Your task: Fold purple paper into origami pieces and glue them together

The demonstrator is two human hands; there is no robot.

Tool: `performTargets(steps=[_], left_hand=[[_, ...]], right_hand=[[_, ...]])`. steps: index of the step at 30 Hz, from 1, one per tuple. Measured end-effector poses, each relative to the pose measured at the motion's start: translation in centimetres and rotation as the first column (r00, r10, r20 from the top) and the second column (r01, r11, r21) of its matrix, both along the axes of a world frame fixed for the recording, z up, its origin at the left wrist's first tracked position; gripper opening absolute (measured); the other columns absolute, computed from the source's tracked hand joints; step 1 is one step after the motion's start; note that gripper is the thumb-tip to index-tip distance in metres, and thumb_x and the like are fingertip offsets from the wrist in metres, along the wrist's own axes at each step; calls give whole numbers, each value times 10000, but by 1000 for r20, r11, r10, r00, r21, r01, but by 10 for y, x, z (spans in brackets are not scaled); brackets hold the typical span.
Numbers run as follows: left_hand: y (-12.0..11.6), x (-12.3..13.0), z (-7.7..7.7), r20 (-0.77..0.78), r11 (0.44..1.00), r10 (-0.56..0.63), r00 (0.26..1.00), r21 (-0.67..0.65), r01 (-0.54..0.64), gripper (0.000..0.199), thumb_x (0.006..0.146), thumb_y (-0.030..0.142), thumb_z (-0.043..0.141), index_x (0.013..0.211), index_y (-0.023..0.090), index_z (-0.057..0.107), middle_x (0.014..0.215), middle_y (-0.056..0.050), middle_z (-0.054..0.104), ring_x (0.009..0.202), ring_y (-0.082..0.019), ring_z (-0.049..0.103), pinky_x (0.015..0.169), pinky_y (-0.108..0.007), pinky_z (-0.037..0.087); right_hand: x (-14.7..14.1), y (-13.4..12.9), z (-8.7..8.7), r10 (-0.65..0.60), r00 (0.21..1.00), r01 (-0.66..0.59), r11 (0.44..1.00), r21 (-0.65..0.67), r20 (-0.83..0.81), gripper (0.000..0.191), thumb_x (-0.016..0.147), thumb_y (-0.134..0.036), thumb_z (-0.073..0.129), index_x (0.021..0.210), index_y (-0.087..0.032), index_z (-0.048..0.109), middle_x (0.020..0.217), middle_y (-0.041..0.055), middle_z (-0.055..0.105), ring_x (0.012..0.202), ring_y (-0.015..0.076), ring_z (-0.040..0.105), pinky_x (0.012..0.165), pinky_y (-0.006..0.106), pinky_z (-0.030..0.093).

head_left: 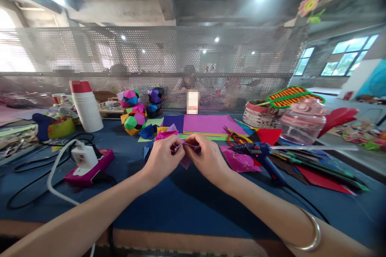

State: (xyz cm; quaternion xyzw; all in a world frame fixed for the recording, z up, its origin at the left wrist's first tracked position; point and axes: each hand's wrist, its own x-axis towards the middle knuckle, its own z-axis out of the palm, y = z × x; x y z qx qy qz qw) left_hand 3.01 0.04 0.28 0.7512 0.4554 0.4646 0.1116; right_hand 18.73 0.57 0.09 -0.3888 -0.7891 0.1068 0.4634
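Both hands meet over the middle of the table, pinching a small piece of purple paper [185, 161]. My left hand [164, 152] is closed on its left side, and my right hand [208, 154] is closed on its right side; the fingers hide most of the paper. Behind the left hand lie folded paper pieces in pink [164, 133] and blue [147, 132]. A blue glue gun [262, 152] with a clear stick rests to the right of my right hand, beside a magenta sheet [238, 160].
A stack of coloured paper [211, 123] lies behind the hands, near scissors [233, 136]. Multicoloured paper balls [132, 120] stand at the back left. Left are a magenta power strip [102, 160] with cables and stacked paper cups [87, 108]. A pink bottle [303, 124] stands right. A perforated screen [241, 60] rises behind.
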Motion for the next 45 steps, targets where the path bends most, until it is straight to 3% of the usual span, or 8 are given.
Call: performTargets(steps=[10,15,19,25,28,34,39,45], left_hand=[[0,4,-5,-30,999,-2,1000,-34,1,87,723,143,519,646,182,533,550,56,502,509,-89,460,499,-195,334],[5,1,-3,73,998,1,997,-64,4,73,729,168,529,666,181,564,574,46,540,517,-95,495,510,-196,370],[12,-5,0,128,996,71,989,-69,-63,108,744,206,530,640,182,543,581,32,546,523,-105,506,504,-205,372],[17,-8,-2,179,990,111,978,-110,-93,80,753,217,523,680,186,537,576,42,521,499,-100,485,467,-203,343],[17,-4,-8,173,987,65,983,-155,-38,18,725,185,534,736,186,548,607,37,567,522,-114,545,481,-208,387],[11,2,-16,125,978,-121,985,-157,140,290,718,149,584,1002,193,548,895,-24,678,800,-165,670,723,-278,531],[4,3,-15,51,967,-201,978,-148,206,413,739,181,623,1136,211,511,988,-41,656,828,-174,660,746,-299,541],[6,-1,-5,207,967,-162,965,-161,197,362,797,351,662,1106,187,569,1068,-82,651,958,-203,633,745,-284,541]], right_hand=[[0,-1,3,2,998,-2,1000,4,57,205,754,-27,577,655,-184,491,667,-19,543,625,125,515,588,243,371],[1,-2,6,36,999,-36,998,-52,-1,47,859,-170,560,814,-184,561,790,12,629,720,145,578,630,255,410],[3,-1,3,9,999,-16,983,-185,-42,235,883,-366,574,1031,-184,560,917,52,673,778,174,620,638,280,448],[6,6,-4,-2,999,-8,963,-270,-38,100,870,-271,557,916,-182,564,802,41,687,718,177,642,648,288,471],[9,8,-4,-8,1000,4,981,-194,-17,54,878,-203,527,893,-186,576,792,34,692,714,173,652,653,277,465],[15,8,-1,-69,979,65,998,26,194,109,889,-141,505,941,-189,588,834,35,684,761,178,639,682,270,435],[15,6,0,-99,965,91,995,43,245,129,880,-119,511,965,-176,589,886,52,697,769,178,638,681,267,424],[17,7,-1,-127,959,119,992,48,253,142,891,-160,524,1002,-188,609,896,58,720,781,197,658,678,273,419]])
